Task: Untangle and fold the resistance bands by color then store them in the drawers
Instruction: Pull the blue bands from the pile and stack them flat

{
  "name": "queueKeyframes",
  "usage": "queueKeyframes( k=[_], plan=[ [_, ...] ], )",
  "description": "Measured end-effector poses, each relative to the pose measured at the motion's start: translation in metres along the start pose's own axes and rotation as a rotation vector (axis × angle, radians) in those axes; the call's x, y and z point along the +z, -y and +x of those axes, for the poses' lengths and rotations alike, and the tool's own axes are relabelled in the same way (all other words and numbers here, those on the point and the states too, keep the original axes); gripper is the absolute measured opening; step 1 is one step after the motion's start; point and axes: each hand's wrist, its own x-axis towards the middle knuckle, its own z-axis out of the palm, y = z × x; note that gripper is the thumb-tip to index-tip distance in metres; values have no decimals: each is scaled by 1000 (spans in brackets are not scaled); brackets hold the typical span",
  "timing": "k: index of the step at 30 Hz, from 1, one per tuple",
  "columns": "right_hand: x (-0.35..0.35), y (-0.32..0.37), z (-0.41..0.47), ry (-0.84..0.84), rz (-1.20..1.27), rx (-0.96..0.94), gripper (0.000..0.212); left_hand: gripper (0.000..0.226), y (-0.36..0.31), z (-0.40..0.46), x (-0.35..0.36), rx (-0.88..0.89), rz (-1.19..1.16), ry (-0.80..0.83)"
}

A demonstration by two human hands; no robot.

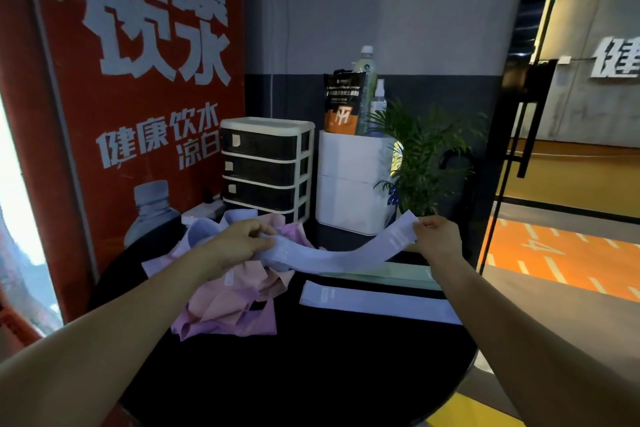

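Round black desk (311,374) holds a soft pink band pile (225,302). Both hands, left (242,239) and right (438,236), pinch a light, floppy pale-blue stretchy band (346,253) by its ends above the pile.

Lavender band (343,255): thin, matt, smooth, limp like stretch fabric. Pink band heap (228,302): same matt finish, creased. Round table (311,357): black, smooth. Drawer unit (266,166): cream plastic frame, dark drawers.
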Motion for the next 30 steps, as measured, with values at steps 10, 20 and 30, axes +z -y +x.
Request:
queueKeyframes(
  k=[10, 20, 30],
  plan=[
    [-11, 31, -18, 263, 210, -254, 9, 23, -31, -6, 32, 329, 554, 129],
    [-20, 77, -32, 400, 277, -396, 11, 29, -118, -1, 62, 495, 147, 105],
    [-42, 78, -27, 433, 473, -259, 3, 5, -156, -6, 82, 469, -80, 122]
  ],
)
